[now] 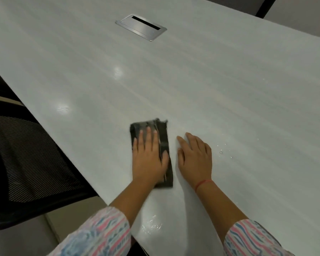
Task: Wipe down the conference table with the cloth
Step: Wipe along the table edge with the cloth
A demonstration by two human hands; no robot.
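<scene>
A dark folded cloth [164, 143] lies flat on the pale grey conference table [229, 89], near its front edge. My left hand [149, 156] presses palm-down on the cloth with fingers spread, covering most of its left side. My right hand [195, 157] rests flat on the bare tabletop just right of the cloth, holding nothing; a red thread circles its wrist. Water droplets [221, 148] glisten on the surface to the right of my right hand, and a wet patch [151, 225] shines by the table edge between my forearms.
A metal cable hatch [140, 27] with a dark slot is set into the table at the far middle. A black mesh office chair [26, 163] stands against the table's left edge. A dark post [265, 6] rises beyond the far right corner.
</scene>
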